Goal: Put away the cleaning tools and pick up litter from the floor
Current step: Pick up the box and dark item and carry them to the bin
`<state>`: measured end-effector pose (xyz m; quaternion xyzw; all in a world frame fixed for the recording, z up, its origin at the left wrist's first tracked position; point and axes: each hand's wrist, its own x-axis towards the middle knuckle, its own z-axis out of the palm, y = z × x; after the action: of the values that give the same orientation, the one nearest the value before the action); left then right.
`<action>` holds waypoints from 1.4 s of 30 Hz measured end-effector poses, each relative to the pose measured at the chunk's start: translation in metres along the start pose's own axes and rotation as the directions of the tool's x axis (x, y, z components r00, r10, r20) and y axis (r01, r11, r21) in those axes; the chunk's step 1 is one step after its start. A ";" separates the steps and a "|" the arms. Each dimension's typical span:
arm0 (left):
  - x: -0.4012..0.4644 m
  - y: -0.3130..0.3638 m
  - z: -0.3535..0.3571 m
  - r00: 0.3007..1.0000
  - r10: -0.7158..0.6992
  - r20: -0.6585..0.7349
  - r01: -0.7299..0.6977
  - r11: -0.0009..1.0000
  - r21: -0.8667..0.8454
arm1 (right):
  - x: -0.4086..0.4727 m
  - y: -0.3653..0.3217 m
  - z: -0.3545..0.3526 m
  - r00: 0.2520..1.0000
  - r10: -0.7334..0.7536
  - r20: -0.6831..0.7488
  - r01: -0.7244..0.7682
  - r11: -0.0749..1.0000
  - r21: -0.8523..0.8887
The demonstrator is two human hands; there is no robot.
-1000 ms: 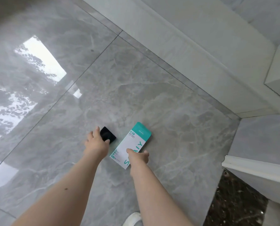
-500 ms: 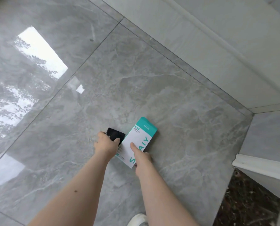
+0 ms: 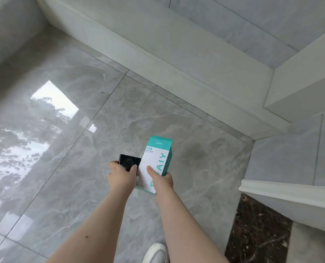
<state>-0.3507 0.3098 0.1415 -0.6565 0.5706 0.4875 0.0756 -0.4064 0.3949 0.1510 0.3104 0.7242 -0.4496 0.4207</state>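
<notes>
Litter, two pieces, both in your hands above the grey marble floor (image 3: 72, 177). Item one: white and teal box (image 3: 156, 164), pinched near its lower end by your right hand (image 3: 162, 180), thumb on the white face, fingers behind. Item two: small black square object (image 3: 129, 161), clamped by your left hand (image 3: 121, 175), thumb over its near edge. Their edges meet or overlap. White shoe (image 3: 156, 252) at bottom edge. Pale ledge (image 3: 158, 59) beyond.
</notes>
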 end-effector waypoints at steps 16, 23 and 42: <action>-0.171 0.202 -0.089 0.944 0.322 -0.068 -0.329 0.931 -0.161 | -0.189 -0.163 -0.083 0.972 -0.236 0.014 0.235 0.971 0.046; -0.276 0.239 -0.093 0.897 0.426 0.118 -0.404 0.898 -0.174 | -0.277 -0.181 -0.174 0.955 -0.295 -0.037 0.297 0.949 0.102; -0.603 0.167 -0.127 0.517 0.621 0.589 -0.752 0.658 -0.033 | -0.551 -0.011 -0.375 0.882 -0.187 -0.432 0.418 0.734 0.536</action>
<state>-0.3419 0.5776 0.7214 -0.1908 0.7875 0.5755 0.1108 -0.2895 0.6932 0.7357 0.3805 0.6418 -0.6609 0.0805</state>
